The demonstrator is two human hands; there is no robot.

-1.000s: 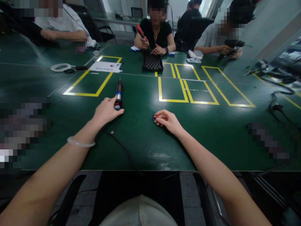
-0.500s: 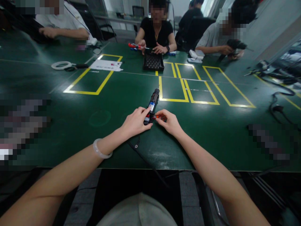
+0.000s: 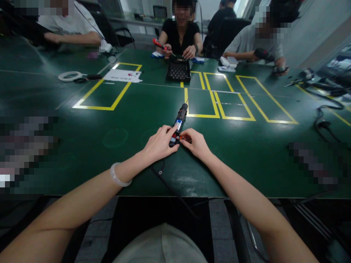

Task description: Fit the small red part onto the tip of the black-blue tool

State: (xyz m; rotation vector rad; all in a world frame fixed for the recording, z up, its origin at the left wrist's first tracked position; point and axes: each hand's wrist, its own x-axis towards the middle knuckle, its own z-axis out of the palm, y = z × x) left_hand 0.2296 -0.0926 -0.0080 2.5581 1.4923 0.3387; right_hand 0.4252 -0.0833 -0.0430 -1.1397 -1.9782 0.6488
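A slim black handheld power tool (image 3: pixel 182 110) lies on the green table in front of me, its thin tip pointing away. A blue and silver section shows in its middle, with red parts nearer me. My left hand (image 3: pixel 159 143) is closed around the tool's near part and covers some of it. At the tool's right side, my right hand (image 3: pixel 196 143) pinches a small orange-red piece (image 3: pixel 187 138), mostly hidden by the fingers. A black cord (image 3: pixel 167 184) with a small metal ring on a short lead runs from below the tool over the table edge.
Yellow tape rectangles (image 3: pixel 203 116) mark the green table (image 3: pixel 131 142). A black tray (image 3: pixel 178 71) stands at the far side before a seated person holding a red-handled tool (image 3: pixel 159 45). White paper (image 3: pixel 122 75) and a coiled white cable (image 3: pixel 68 76) lie left; black cables (image 3: pixel 323 109) lie right.
My hands and the tool have shifted slightly, and more of the red parts shows. The person opposite has raised the red-handled tool; the person at right has drawn a drill and another object apart.
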